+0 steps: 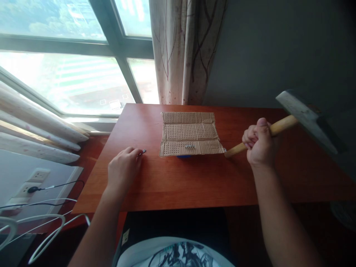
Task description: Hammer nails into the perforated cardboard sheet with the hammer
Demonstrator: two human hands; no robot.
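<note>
My right hand (260, 142) is wrapped round the wooden handle of a hammer (283, 125), its metal head raised to the upper right. The handle's lower end is by the right corner of a cardboard sheet (189, 132) punched with rows of holes. My left hand (124, 167) is closed at the left of the table, pinching small dark metal pieces (144, 151) whose kind is too small to tell. A short row of small metal pieces (190, 147) stands on the cardboard's near part. Under its near edge shows something blue (183, 156), mostly hidden.
The reddish-brown wooden table (178, 185) reaches to a curtain (178, 52) and a grey wall at the back. A window (83, 81) is at the left. White cables (47, 222) and a wall socket (39, 176) with a black plug are beside the table's left edge.
</note>
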